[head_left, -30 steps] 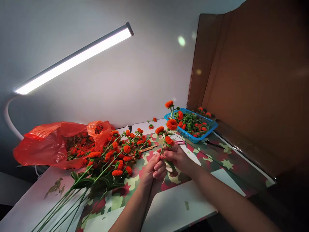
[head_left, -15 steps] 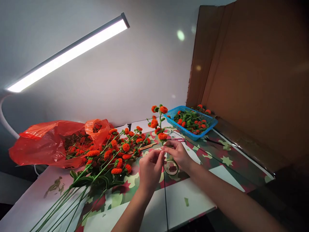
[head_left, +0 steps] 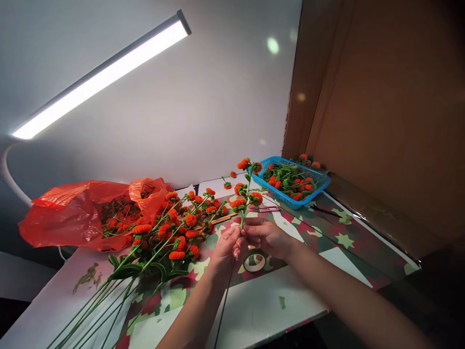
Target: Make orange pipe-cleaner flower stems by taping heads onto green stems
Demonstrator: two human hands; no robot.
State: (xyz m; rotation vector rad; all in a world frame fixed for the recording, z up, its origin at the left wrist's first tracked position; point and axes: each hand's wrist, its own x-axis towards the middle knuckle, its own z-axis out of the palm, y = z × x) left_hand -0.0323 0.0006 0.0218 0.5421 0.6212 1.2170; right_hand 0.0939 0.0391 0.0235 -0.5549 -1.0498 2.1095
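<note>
A stem of orange artificial flowers [head_left: 247, 191] stands upright between my hands, several fuzzy heads at its top and a long thin dark stalk running down toward me. My left hand [head_left: 228, 245] is closed around the stalk just under the lowest blooms. The fingers of my right hand [head_left: 262, 235] pinch the same stalk from the other side. Close below my right hand hangs or rests a roll of tape [head_left: 255, 261]; I cannot tell whether its strip joins the stem. Finished-looking flower stems [head_left: 178, 232] lie in a bunch to the left.
A red plastic bag [head_left: 69, 213] of orange flowers sits at the left. At the back right is a blue basket [head_left: 308, 198] of green stems and blooms, beside a cardboard panel [head_left: 381, 121]. Pink scissors [head_left: 267, 209] lie behind my hands. A lit lamp [head_left: 105, 75] hangs above.
The flower stem has turned between my fingers, its blooms facing differently and leaning. My left hand opened its grip slightly higher, then closed lower around the stalk. The tape roll shifted beneath my right hand.
</note>
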